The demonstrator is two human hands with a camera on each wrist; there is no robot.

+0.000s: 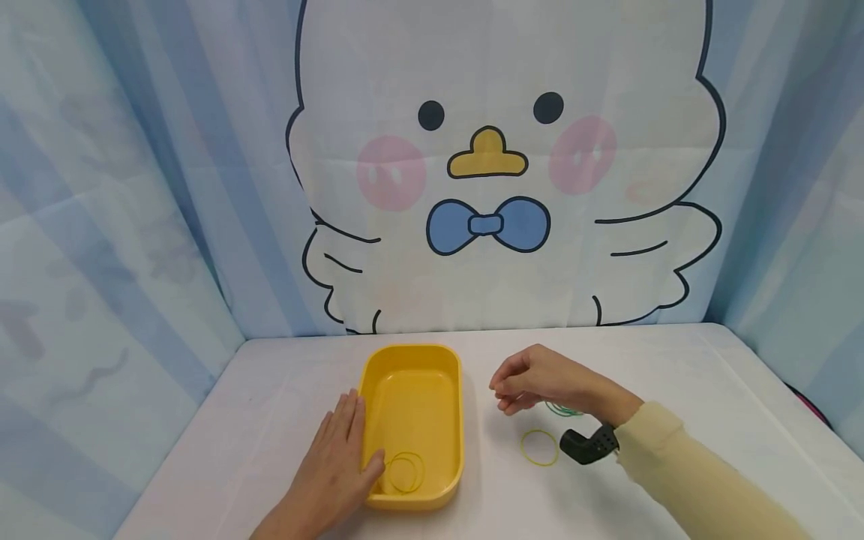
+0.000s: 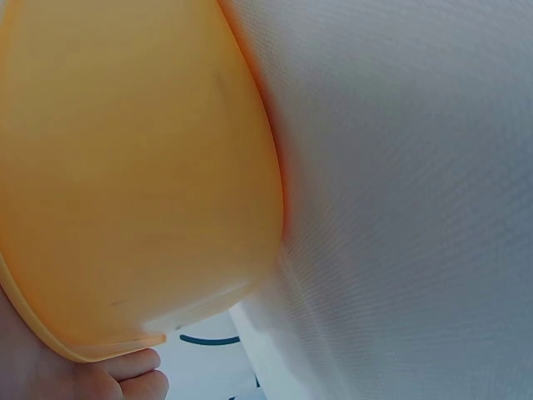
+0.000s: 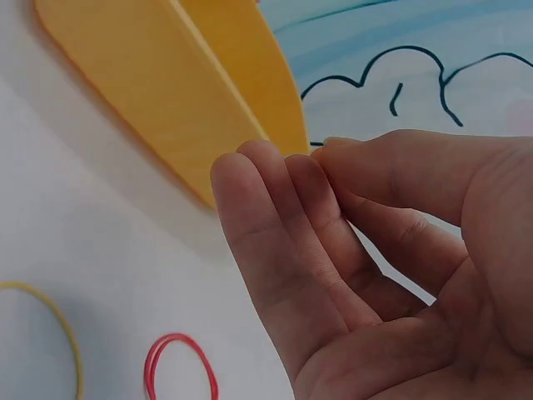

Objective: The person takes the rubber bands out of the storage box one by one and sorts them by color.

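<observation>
A yellow tray (image 1: 413, 420) lies lengthwise on the white table, with thin yellow rubber bands (image 1: 405, 472) at its near end. My left hand (image 1: 337, 450) rests along the tray's left rim with straight fingers, its thumb reaching over the near part. To the right of the tray hovers my right hand (image 1: 533, 381), fingers loosely bent and thumb tip against the index finger; no band shows between them. Green rubber bands (image 1: 563, 410) lie partly hidden behind the right wrist. Nearer to me is a single yellow rubber band (image 1: 539, 448). The right wrist view shows a red rubber band (image 3: 181, 367) on the table.
A curtain printed with a white bird (image 1: 486, 285) hangs behind the table, and pale blue curtains flank it on both sides. A black wrist camera (image 1: 589, 445) sits on the right wrist, beside a yellow sleeve (image 1: 695, 465).
</observation>
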